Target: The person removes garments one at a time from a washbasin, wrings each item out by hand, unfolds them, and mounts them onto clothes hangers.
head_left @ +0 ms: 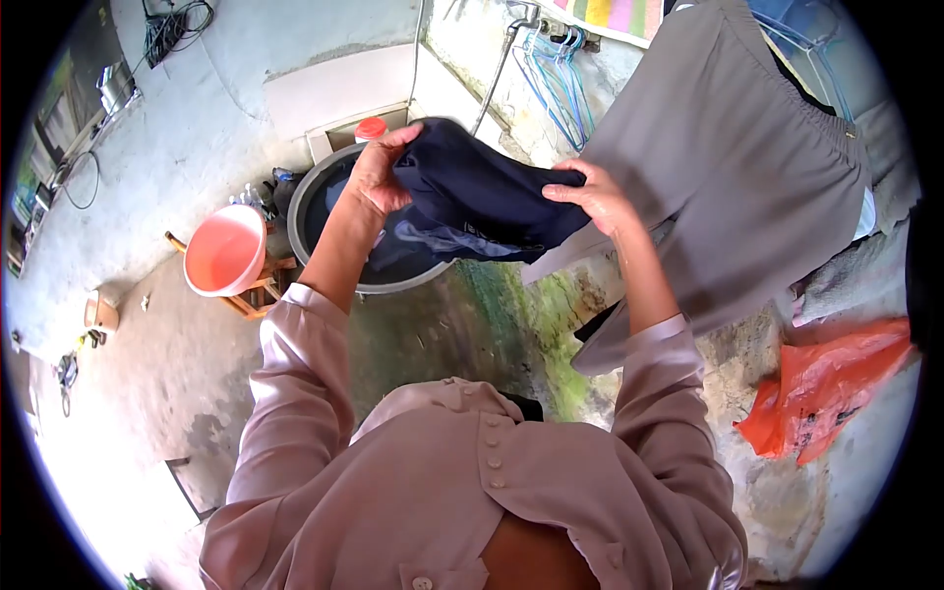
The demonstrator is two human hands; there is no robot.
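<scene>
A dark navy piece of clothing (487, 192) is stretched between my two hands, folded over and hanging a little between them; its exact kind does not show. My left hand (382, 169) grips its left end, and my right hand (596, 197) pinches the right end between thumb and fingers. Behind and below the cloth stands a large dark tub (307, 218) with a grey rim, holding dark water and cloth, partly hidden by my left arm and the garment. Close to my right hand hang grey trousers (708, 147).
A pink basin (226, 251) rests on a wooden stool (258, 292) left of the tub. Blue wire hangers (559, 84) hang by a tap (521, 18) on the wall. A red plastic bag (826, 388) hangs at the right. Green moss (551, 324) marks the ground.
</scene>
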